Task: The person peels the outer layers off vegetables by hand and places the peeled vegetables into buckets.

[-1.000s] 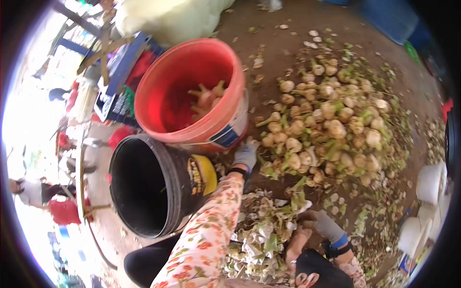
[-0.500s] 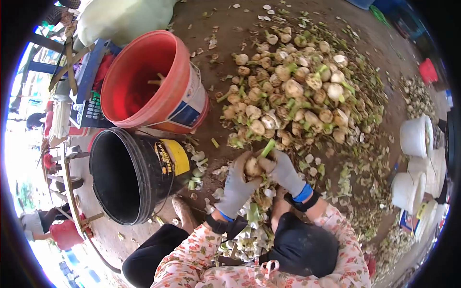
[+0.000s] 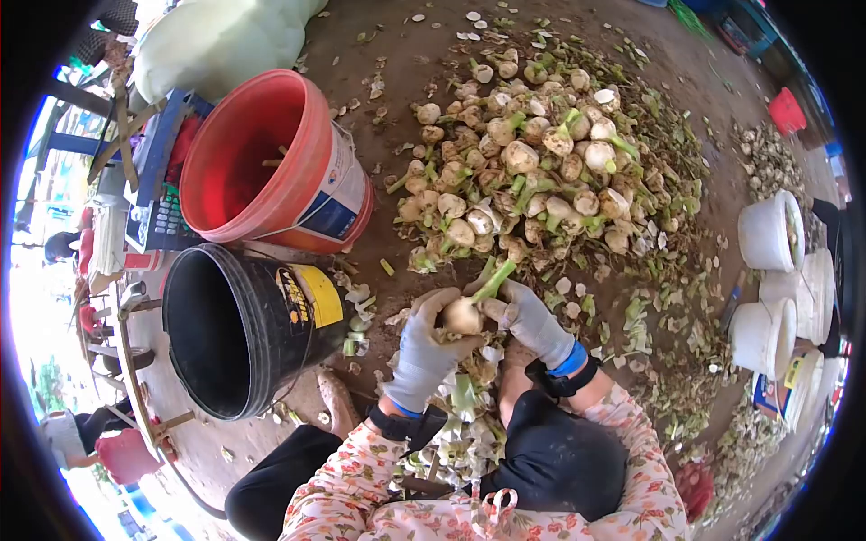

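Note:
A pale garlic bulb (image 3: 462, 317) with a thick green stem (image 3: 492, 280) is up in front of me, the stem pointing away to the right. My left hand (image 3: 424, 353), in a grey glove, wraps round the bulb from the left. From the other side my right hand (image 3: 534, 325), gloved alike, has its fingers curled in and its thumb against the bulb near the stem's base. Part of its grip is hidden. Just beyond both hands lies a big heap of garlic bulbs (image 3: 520, 158) with stems. Below them, peelings (image 3: 462, 428) lie between my legs.
To the left, a red bucket (image 3: 347, 194) and a black bucket (image 3: 287, 338) lean towards the left, their mouths facing that way. White tubs (image 3: 756, 236) stand at the right. A pale sack (image 3: 225, 45) rests at the back left. Skins and leaves litter the ground.
The bulb has turned, showing a cleaner, whiter side and more of its green stem. My hands stay on it. The whole view has shifted slightly.

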### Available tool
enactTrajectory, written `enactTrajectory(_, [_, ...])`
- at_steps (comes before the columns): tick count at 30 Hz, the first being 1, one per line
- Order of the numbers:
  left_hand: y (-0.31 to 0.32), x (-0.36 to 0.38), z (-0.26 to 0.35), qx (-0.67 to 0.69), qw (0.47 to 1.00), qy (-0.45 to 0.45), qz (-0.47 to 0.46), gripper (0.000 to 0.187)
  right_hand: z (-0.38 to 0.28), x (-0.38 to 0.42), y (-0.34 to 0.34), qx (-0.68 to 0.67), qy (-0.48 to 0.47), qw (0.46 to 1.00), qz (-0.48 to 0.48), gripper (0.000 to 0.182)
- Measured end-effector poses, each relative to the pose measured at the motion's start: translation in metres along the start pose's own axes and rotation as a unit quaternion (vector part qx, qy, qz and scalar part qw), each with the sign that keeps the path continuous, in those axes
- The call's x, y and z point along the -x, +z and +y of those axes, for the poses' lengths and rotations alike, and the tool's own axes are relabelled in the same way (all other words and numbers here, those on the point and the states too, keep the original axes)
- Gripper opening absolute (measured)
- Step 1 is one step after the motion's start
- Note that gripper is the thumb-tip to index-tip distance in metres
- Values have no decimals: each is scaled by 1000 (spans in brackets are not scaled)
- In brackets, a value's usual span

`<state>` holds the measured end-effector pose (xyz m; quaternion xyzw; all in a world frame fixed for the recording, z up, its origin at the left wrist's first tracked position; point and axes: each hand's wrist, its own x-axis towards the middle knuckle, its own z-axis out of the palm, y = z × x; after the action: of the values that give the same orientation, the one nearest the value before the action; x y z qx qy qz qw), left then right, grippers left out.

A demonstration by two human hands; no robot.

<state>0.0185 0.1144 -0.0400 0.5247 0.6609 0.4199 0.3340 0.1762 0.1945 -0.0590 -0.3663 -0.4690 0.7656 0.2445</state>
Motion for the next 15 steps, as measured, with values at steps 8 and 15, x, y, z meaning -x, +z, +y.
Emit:
enactTrajectory(8, [3,7,-24,663,659,-349,-67,47,22,-2,-8,130,-122,984,-20,19])
enactTrajectory(15, [7,-3,-12,306,919,-247,-14,48,18,-2,7,168,-164,963,129,24])
